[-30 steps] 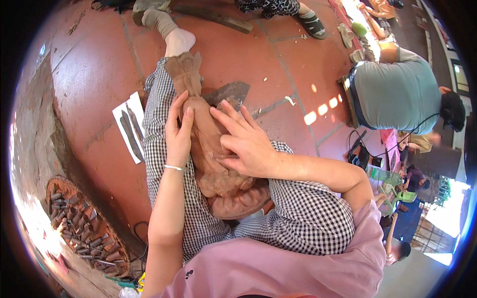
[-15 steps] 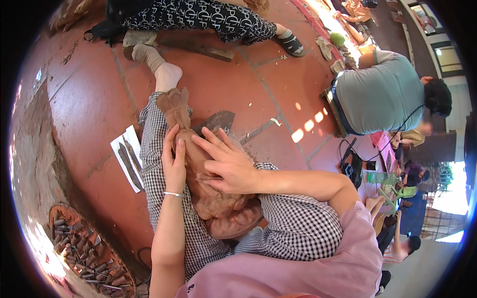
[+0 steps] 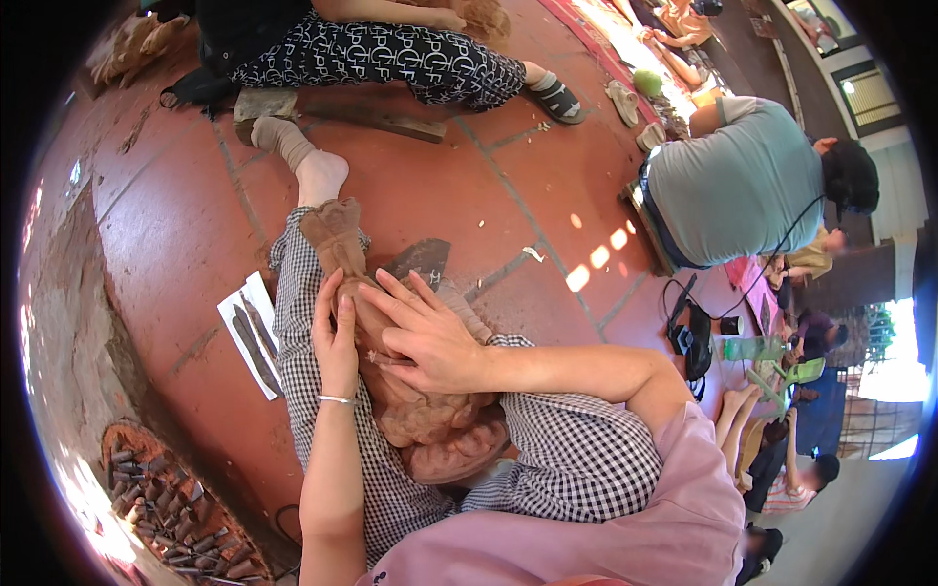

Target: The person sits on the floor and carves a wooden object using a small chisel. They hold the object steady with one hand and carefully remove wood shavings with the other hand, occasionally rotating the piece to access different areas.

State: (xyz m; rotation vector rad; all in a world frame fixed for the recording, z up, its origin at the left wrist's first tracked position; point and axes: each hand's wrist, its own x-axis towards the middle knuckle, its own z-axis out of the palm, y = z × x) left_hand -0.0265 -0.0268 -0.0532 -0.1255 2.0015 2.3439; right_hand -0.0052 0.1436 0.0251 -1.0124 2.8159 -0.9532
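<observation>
A brown carved wooden figure (image 3: 435, 415) lies across my lap, its narrow end pointing away from me. My left hand (image 3: 337, 337) grips its left side, fingers stretched along the wood and the thumb toward the middle. From the right, my right hand (image 3: 430, 337) reaches over the carving with several fingers extended on its surface. Between thumb and forefinger sits a small brownish edge, too small to name. Beside my left leg, two dark slim flat tools (image 3: 256, 337) rest on a white sheet (image 3: 272, 391). A dark flat piece (image 3: 425, 262) lies beyond the carving.
Several gouge-like tools (image 3: 186, 513) fill a hollow in a big wooden block (image 3: 78, 322) at left. A person in patterned trousers (image 3: 391, 59) sits ahead; another in a grey shirt (image 3: 733, 181) sits at right. A black bag (image 3: 696, 337) lies on the tiled floor (image 3: 420, 186).
The view has shifted slightly, so the carving and both hands appear a little lower and further left. Both hands stay on the wood, with the right hand's fingers slightly shifted.
</observation>
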